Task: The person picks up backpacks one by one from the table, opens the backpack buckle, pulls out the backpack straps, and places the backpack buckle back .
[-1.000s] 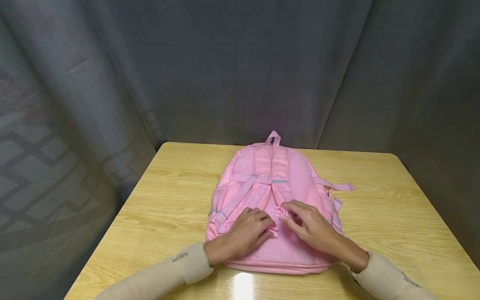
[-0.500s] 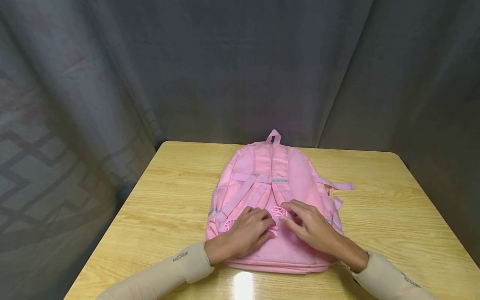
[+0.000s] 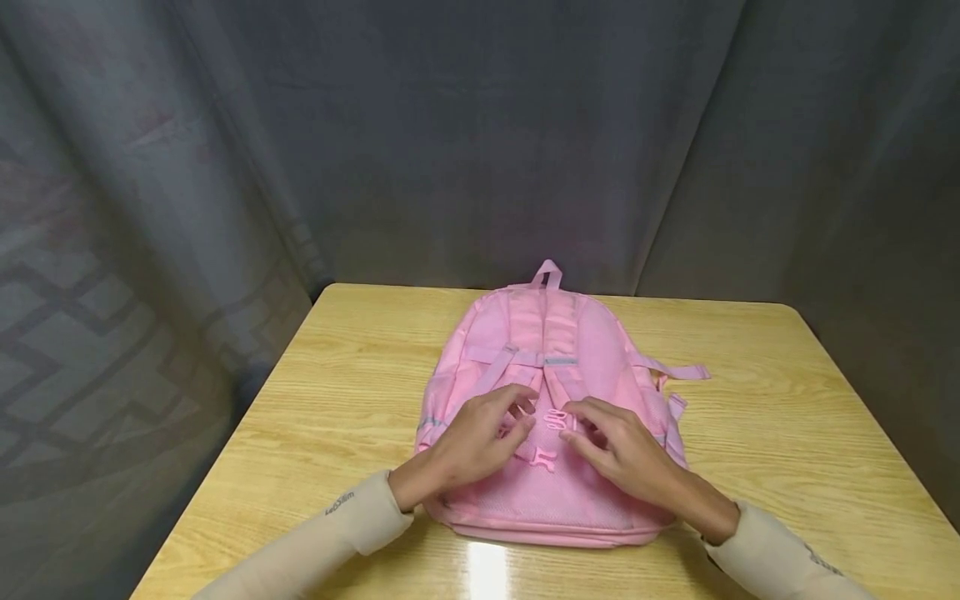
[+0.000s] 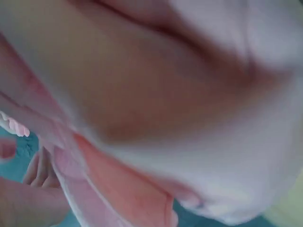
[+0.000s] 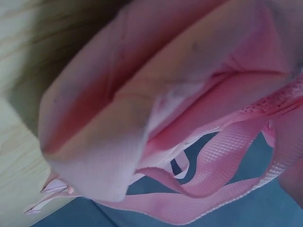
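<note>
A pink backpack [image 3: 600,333] lies with its strap side up in the head view. My right hand [image 3: 626,450] pinches a pink pronged buckle [image 3: 557,419] between thumb and fingertips over the lower back panel. Just below it, a second pink buckle piece [image 3: 543,459] rests on the panel, touched by neither hand. Left of both pieces hovers my left hand [image 3: 480,437], fingers loosely bent and a gap between thumb and forefinger; nothing shows in it. Blurred pink fabric [image 4: 128,179] fills much of the left wrist view. Loose webbing [image 5: 227,151] arches across the right wrist view.
The wooden table [image 3: 360,358] carries the backpack near its middle. A loose strap [image 3: 678,372] sticks out on the bag's right side, and the carry loop [image 3: 549,271] points to the back. A grey curtain [image 3: 480,150] hangs behind the table.
My left hand has let go of the lower buckle piece and shifted up and left, so that piece now shows fully. The right hand has stayed put on its buckle.
</note>
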The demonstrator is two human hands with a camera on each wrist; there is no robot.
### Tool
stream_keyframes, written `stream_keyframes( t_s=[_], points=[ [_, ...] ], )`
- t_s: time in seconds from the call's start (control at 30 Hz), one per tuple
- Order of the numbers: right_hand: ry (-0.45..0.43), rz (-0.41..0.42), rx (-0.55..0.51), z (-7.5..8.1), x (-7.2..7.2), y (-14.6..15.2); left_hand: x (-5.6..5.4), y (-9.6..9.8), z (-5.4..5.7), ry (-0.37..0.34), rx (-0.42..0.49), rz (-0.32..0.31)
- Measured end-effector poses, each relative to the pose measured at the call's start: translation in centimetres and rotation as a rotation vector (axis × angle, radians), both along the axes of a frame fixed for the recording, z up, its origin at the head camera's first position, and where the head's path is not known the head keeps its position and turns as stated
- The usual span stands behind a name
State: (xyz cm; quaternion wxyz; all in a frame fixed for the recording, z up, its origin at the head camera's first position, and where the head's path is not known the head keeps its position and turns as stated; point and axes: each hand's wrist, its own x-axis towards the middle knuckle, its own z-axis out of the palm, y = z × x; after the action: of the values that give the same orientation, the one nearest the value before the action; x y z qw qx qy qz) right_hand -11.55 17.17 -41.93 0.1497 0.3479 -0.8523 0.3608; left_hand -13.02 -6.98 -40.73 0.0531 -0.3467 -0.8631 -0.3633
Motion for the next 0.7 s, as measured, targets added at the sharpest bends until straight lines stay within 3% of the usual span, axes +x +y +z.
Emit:
stream_keyframes(
  t_s=[0.13, 0.37, 0.5, 0.7],
  points=[
    [0.003, 0.004, 0.014, 0.1, 0.1, -0.2, 0.0, 0.3, 0.2, -0.170, 0.215, 0.008],
    [0.048, 0.001, 0.065, 0.0, 0.2, -0.4, 0.2, 0.9, 0.0, -0.452, 0.348, 0.012],
    [0.081, 0.004, 0.095, -0.1, 0.3, -0.5, 0.1, 1.1, -0.2, -0.513, 0.353, 0.016],
    [0.108, -0.001, 0.126, -0.2, 0.3, -0.7, 0.1, 1.1, -0.2, -0.523, 0.319, 0.033]
  ],
)
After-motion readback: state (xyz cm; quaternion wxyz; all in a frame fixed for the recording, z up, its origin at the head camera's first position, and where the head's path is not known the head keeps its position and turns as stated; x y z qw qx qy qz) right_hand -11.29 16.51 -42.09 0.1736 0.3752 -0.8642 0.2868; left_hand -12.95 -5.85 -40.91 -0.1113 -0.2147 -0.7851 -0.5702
